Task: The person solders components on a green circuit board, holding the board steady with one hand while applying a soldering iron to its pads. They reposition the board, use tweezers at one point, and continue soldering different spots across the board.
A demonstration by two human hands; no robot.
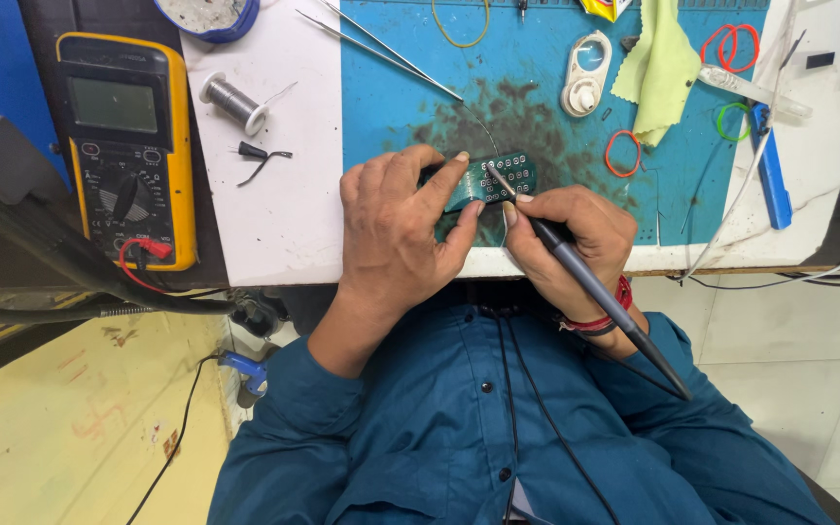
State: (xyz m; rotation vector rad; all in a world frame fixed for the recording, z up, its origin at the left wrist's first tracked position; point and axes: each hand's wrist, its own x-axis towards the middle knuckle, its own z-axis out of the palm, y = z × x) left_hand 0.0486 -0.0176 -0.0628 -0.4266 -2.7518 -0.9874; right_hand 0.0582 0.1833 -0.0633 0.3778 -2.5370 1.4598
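Note:
My left hand [399, 222] grips a small green circuit board [500, 176] at the near edge of the blue work mat [391, 87], thumb and forefinger pinching its left end. My right hand [574, 233] holds a dark soldering iron [576, 267] like a pen, its thin metal tip resting on the board's face. The iron's handle slants back over my right wrist, which wears a red band. A fine solder wire [483, 126] curves down toward the board.
A yellow multimeter [128, 146] with a red lead lies at the left. A solder spool [230, 102] and long tweezers [381, 49] lie on the white table. A white magnifier [585, 76], yellow-green cloth [658, 68], rubber bands and a blue tool [770, 175] sit at the right.

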